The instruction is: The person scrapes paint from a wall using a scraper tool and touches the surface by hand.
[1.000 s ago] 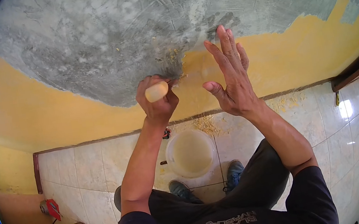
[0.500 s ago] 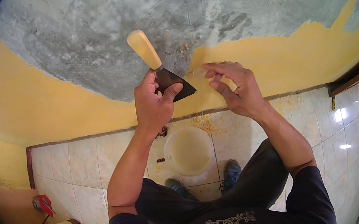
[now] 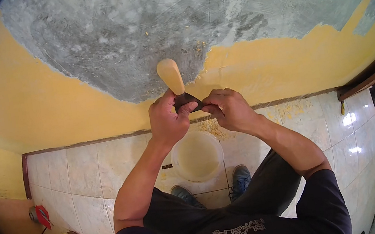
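The left hand (image 3: 169,122) pinches the scraper (image 3: 175,84) by its blade between thumb and fingers, the handle pointing toward the grey patch of the wall (image 3: 285,62). The right hand (image 3: 232,111) pinches the blade's corner, beyond the bucket (image 3: 221,153) on the floor (image 3: 90,193).

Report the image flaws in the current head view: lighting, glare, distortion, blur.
Head view: white glare on the floor at far right; head view: black rounded border cuts the corners, and the dark wood at right looks curved, likely lens distortion; head view: left hand, right hand and scraper show no strong blur.
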The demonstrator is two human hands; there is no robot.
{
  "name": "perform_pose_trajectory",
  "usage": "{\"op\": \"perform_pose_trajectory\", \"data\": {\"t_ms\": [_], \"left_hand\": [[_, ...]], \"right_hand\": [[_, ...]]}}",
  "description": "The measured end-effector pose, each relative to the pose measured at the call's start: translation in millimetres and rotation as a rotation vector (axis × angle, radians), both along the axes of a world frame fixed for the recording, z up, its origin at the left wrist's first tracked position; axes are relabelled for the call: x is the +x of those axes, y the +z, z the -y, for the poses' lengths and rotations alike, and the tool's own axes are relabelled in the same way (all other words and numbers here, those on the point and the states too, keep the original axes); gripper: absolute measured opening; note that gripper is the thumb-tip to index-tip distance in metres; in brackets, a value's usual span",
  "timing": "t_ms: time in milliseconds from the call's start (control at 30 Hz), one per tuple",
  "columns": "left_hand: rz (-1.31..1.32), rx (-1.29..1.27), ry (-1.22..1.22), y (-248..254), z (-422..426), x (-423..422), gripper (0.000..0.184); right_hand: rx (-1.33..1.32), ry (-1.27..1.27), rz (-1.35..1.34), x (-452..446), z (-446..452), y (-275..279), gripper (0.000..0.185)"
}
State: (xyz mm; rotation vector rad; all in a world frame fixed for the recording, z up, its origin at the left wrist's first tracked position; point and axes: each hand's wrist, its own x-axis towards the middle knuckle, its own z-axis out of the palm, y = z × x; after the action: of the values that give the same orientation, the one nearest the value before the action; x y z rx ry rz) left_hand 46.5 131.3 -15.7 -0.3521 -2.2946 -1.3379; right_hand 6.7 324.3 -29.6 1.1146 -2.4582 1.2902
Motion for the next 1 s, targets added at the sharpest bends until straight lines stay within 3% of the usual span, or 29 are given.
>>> {"op": "perform_pose_trajectory", "data": {"t_ms": [200, 267, 433, 500, 533, 600, 633, 700, 733, 800, 833, 867, 933, 1000], "left_hand": [[-0.046, 0.073, 0.075, 2, 7, -6, 0.02], [-0.041, 0.113, 0.049, 4, 9, -8, 0.018], [0.009, 0.055, 0.006, -2, 10, -14, 0.019], [0.008, 0.023, 0.0, -3, 7, -15, 0.019], [0.005, -0.011, -0.011, -3, 5, -15, 0.019], [0.024, -0.047, -0.029, -4, 1, -14, 0.018], [0.037, -0.084, -0.045, -4, 0, -14, 0.018], [0.083, -0.106, -0.073, -4, -4, -15, 0.021], [0.085, -0.106, -0.072, -3, -6, -15, 0.021], [0.31, 0.036, -0.234, 7, -13, -16, 0.023], [0.472, 0.052, -0.255, 10, -16, -18, 0.02], [0.471, 0.054, -0.256, 5, -14, -22, 0.02], [0.649, 0.307, -0.542, -8, -11, -31, 0.017], [0.681, 0.382, -0.627, -1, -14, -28, 0.017]], "right_hand": [[0.302, -0.035, -0.046, -16, -24, -9, 0.005], [0.856, -0.181, -0.017, -23, -35, -12, 0.009], [0.769, -0.187, -0.044, -24, -53, 5, 0.01], [0.473, -0.145, -0.449, -19, -52, 16, 0.02], [0.472, -0.144, -0.451, -19, -50, 24, 0.02], [0.592, -0.2, 0.254, -18, -43, 39, 0.037], [0.59, -0.202, 0.252, -16, -43, 37, 0.037], [0.108, 0.029, 0.23, -12, -43, 29, 0.046], [0.108, 0.031, 0.232, -13, -42, 29, 0.046], [-0.04, 0.242, 0.526, -13, -43, 28, 0.057], [-0.038, 0.24, 0.525, -13, -45, 27, 0.057], [-0.123, 0.3, 0.661, -14, -48, 24, 0.06], [-0.207, 0.361, 0.795, -14, -50, 20, 0.063], [-0.296, 0.461, 0.926, -11, -51, 17, 0.059]]}}
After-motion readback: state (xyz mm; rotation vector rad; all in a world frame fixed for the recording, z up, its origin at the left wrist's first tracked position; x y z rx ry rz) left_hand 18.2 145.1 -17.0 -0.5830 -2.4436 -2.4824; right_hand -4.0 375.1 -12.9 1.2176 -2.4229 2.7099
